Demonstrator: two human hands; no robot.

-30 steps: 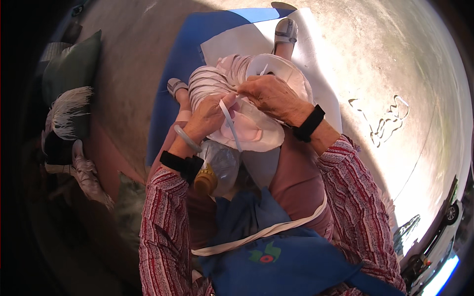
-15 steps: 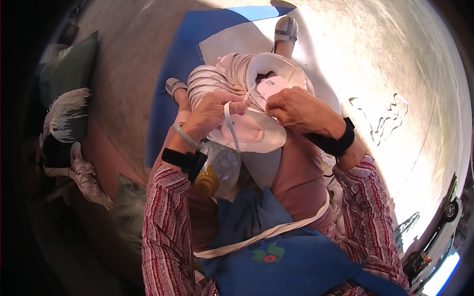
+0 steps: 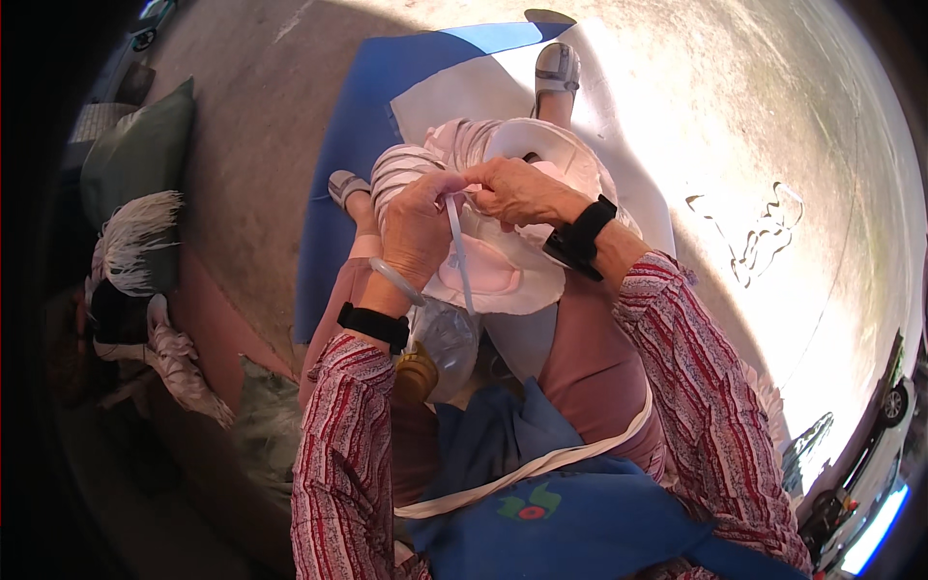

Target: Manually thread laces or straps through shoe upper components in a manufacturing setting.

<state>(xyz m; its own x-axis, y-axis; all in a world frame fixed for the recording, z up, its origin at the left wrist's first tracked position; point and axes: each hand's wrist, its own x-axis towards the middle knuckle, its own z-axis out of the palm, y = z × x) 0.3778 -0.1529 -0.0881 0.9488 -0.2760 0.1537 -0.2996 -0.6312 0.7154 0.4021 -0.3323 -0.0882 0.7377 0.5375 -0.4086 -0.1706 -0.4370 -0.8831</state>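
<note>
My left hand (image 3: 418,220) is closed in a pinch on a narrow white strip (image 3: 459,249), whose tail hangs down over a white padded piece with a pink panel (image 3: 486,265). My right hand (image 3: 530,193) has its fingers pressed together, touching the left fingertips; what lies in its pinch is hidden. Beneath both hands, a pleated pink-and-white fabric bundle (image 3: 401,166) and a rounded white cup-like piece (image 3: 580,159) rest in front of my knees. Black bands circle both wrists, and a pale bangle sits on the left one.
A clear plastic bottle (image 3: 448,338) with a yellow part stands between my legs. A blue and white mat (image 3: 353,106) lies under my feet. Leftward are a green sack (image 3: 140,145) and white fringe (image 3: 140,242); a loose dark cord (image 3: 764,232) lies on the floor at right.
My right hand has moved left and slightly up until it meets the left fingertips. The left hand has risen a little, and the strip now hangs straighter.
</note>
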